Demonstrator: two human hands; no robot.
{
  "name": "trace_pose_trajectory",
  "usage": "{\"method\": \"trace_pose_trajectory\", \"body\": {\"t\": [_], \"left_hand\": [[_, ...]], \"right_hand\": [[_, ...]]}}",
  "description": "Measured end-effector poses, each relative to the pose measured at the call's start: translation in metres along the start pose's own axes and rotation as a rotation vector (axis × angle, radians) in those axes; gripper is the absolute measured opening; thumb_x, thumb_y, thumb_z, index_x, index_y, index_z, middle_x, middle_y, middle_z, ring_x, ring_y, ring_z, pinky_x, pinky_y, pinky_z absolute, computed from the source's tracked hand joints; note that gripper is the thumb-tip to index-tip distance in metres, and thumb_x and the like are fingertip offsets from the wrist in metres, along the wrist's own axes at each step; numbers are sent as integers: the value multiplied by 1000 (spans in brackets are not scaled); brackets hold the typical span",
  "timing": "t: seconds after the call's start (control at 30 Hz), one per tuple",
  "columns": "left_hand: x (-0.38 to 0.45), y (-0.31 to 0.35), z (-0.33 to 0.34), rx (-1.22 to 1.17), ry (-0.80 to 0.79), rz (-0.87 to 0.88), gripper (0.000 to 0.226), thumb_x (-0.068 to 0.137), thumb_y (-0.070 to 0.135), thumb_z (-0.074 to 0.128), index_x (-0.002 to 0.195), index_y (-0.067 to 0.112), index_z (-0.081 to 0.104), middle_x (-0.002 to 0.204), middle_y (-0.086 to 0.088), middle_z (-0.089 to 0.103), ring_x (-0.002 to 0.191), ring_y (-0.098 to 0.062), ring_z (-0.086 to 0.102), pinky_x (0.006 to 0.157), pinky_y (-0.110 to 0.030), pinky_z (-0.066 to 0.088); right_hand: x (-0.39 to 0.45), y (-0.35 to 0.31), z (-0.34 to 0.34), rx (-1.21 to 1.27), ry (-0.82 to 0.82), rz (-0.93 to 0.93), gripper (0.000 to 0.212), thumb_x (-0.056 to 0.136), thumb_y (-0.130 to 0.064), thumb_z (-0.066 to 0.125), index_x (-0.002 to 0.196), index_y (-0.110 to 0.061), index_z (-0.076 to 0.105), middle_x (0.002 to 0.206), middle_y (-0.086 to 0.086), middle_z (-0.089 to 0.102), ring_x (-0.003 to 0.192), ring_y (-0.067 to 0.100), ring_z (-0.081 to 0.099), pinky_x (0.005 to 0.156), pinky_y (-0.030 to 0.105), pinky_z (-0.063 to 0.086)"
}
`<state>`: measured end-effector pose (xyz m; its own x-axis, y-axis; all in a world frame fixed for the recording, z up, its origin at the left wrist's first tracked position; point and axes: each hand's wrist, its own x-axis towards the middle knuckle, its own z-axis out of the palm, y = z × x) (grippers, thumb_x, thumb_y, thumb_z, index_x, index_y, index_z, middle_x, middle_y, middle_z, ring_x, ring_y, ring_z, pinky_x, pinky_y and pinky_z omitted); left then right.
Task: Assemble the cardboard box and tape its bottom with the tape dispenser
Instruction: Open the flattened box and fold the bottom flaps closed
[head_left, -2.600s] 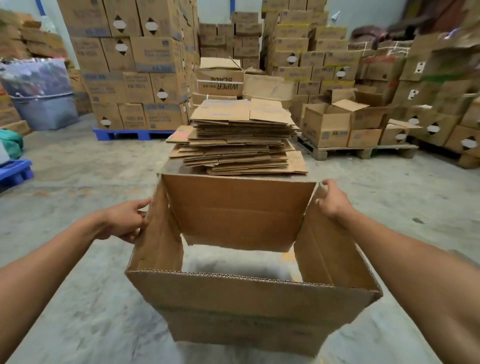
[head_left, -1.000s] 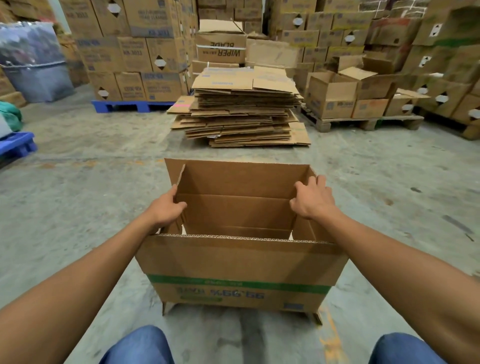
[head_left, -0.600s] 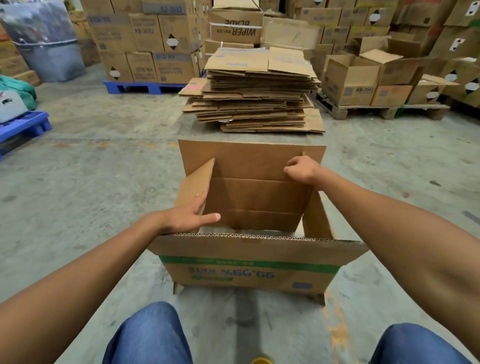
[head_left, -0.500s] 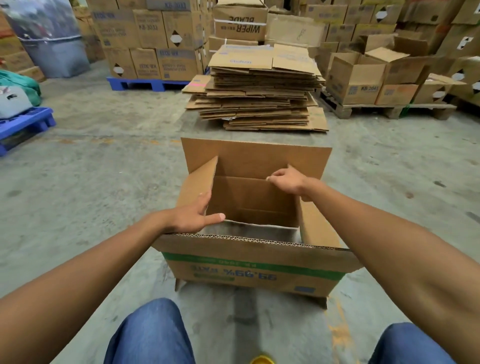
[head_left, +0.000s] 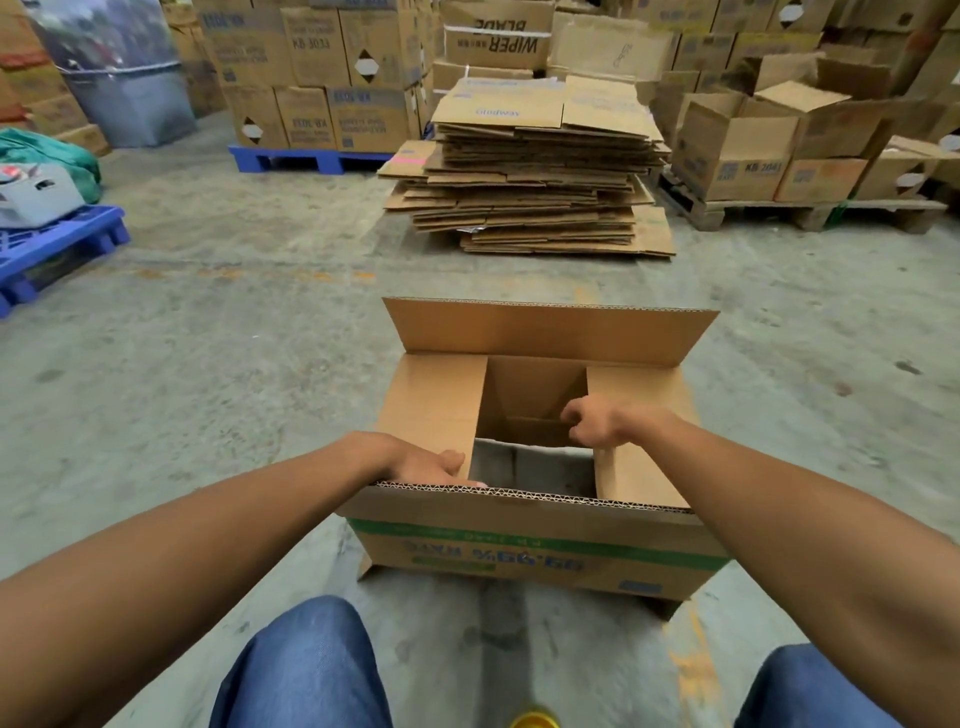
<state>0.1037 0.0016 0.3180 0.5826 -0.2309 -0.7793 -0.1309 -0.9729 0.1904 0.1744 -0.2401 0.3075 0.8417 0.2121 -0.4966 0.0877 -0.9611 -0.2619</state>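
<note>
A brown cardboard box (head_left: 540, 545) stands upside down on the concrete floor in front of my knees, its green-striped print inverted. Both short flaps lie folded flat inward, the left flap (head_left: 436, 405) and the right flap (head_left: 641, 457). The far long flap (head_left: 550, 332) stands upright; the near long flap also stands up. My left hand (head_left: 421, 465) presses flat on the left flap at its near corner. My right hand (head_left: 597, 421) rests curled on the inner edge of the right flap. Floor shows through the gap between the flaps. No tape dispenser is in view.
A stack of flattened cartons (head_left: 535, 171) lies on the floor just beyond the box. Pallets of stacked boxes (head_left: 311, 78) line the back, more open boxes (head_left: 753, 145) at the right. A blue pallet (head_left: 57, 249) sits at the left. A yellow object (head_left: 535, 721) peeks in between my knees.
The box was set down on the floor and I crouched. Both hands pushed the two short flaps inward from upright until they lie flat.
</note>
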Motion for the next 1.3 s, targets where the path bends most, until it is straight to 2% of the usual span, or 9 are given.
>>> {"method": "trace_pose_trajectory", "body": {"t": [0.13,0.23,0.33,0.4,0.53,0.83,1.0,1.17,1.3], "left_hand": [[3,-3,-1,-2,10,-6,86,93,70,21,156,17,-3,165,2,-3,151,-26,10,118,-40,11],[4,-3,3,2,22,-4,87,92,71,19,157,18,-3,165,3,-9,151,-23,5,119,-41,7],[1,-3,10,-7,36,-3,86,91,73,17,156,20,-4,163,4,-17,151,-20,-2,120,-41,1],[0,-5,14,-26,38,2,87,89,76,16,156,23,-1,163,5,-17,151,-20,-3,120,-43,0],[-8,-5,12,-94,53,38,81,89,76,17,155,30,15,164,7,2,151,-19,7,120,-43,4],[-54,-9,-31,-348,222,212,100,67,95,23,141,32,49,130,8,62,118,-12,59,110,-42,39],[-70,-12,-30,-83,281,253,84,69,73,67,143,48,37,136,19,52,123,-9,52,104,-32,41],[-28,-15,-11,283,816,109,79,91,57,51,154,37,9,159,4,29,142,-21,33,114,-44,26],[20,-29,14,185,786,-35,67,99,55,29,154,40,-5,165,-1,4,151,-29,7,119,-53,10]], "right_hand": [[-6,-23,-19,16,528,-282,29,93,-27,44,114,-25,64,115,5,69,99,24,67,86,37,52],[5,-29,-40,-29,850,-334,44,96,-33,44,139,-24,46,145,8,47,133,25,42,108,45,38],[18,-19,-59,-146,678,-127,58,100,-47,31,154,-27,22,162,8,23,150,28,15,119,56,9],[25,-12,-57,-195,558,-16,61,100,-56,21,153,-27,26,158,8,34,147,30,24,116,61,3],[30,-7,-38,-99,310,-28,75,96,-66,17,143,-15,46,149,14,47,136,33,43,113,50,30],[26,5,-20,-42,-201,150,99,84,-81,7,144,-14,47,152,11,41,139,34,36,114,53,27],[16,-6,-40,-1,-257,178,90,89,-75,3,138,-19,55,124,2,58,116,23,50,102,41,35],[18,-7,-53,107,-238,242,97,82,-83,1,147,-26,44,150,-3,47,133,23,45,113,46,26],[23,-1,-55,133,-176,206,93,86,-79,3,142,-19,48,140,2,56,118,23,55,103,46,28]]}}
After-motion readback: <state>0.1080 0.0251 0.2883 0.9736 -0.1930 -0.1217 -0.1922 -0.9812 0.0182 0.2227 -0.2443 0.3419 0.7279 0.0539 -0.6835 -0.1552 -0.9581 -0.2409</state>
